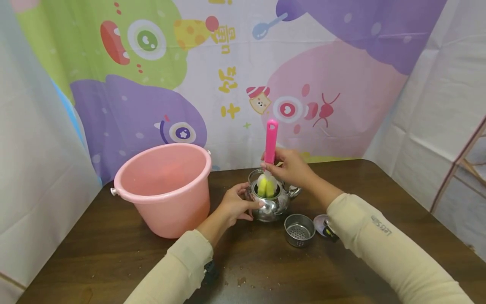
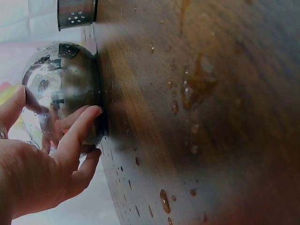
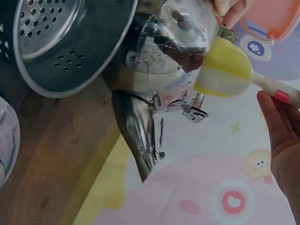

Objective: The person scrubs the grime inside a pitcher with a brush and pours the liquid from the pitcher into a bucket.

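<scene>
A shiny metal teapot (image 1: 268, 211) stands on the wooden table, its spout toward the right. My left hand (image 1: 236, 203) grips its left side, fingers and thumb spread round the rounded belly, as the left wrist view also shows. With my right hand (image 1: 291, 168) I pinch the lower handle of a sponge brush (image 1: 271, 143) held upright over the teapot. The brush's yellow and white sponge head (image 3: 225, 68) is at the mouth of the pot, its lower end hidden inside the rim in the head view.
A pink bucket (image 1: 163, 197) stands at the left. In front of the teapot are a perforated metal strainer basket (image 1: 300, 242) and a small round lid (image 1: 320, 223), partly behind my right sleeve. Water drops (image 2: 165, 201) dot the table. A cartoon-print cloth (image 1: 243, 55) hangs behind.
</scene>
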### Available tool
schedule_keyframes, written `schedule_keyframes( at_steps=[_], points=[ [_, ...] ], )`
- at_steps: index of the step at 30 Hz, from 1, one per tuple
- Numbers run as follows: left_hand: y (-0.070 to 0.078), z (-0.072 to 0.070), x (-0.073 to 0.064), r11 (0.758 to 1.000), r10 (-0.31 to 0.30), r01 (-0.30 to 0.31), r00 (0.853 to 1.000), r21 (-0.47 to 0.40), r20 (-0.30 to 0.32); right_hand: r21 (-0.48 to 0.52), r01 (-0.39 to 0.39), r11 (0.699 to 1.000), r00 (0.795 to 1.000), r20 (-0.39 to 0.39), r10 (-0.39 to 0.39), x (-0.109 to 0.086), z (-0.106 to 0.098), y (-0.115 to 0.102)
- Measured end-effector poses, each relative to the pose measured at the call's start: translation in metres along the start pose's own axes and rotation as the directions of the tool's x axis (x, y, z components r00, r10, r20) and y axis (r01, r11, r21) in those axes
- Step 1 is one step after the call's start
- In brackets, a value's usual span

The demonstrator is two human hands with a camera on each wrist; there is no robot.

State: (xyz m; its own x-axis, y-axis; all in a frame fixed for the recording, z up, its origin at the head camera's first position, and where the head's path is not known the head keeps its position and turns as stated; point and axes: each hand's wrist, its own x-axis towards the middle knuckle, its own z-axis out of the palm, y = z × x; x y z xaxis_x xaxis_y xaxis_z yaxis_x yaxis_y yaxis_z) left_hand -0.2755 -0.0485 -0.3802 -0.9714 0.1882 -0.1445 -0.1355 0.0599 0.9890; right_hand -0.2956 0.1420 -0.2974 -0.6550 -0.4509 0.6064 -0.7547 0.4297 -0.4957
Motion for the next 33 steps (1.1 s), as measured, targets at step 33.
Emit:
schedule_keyframes(
  at_steps=[33],
  points=[
    [-0.0007,-0.0004,0.0002,1.0,-0.01,0.01,1.0,-0.002,-0.009,-0.083,-0.104,0.991,0.994,0.014,0.106,-0.0009,0.0025,0.0039]
  ],
)
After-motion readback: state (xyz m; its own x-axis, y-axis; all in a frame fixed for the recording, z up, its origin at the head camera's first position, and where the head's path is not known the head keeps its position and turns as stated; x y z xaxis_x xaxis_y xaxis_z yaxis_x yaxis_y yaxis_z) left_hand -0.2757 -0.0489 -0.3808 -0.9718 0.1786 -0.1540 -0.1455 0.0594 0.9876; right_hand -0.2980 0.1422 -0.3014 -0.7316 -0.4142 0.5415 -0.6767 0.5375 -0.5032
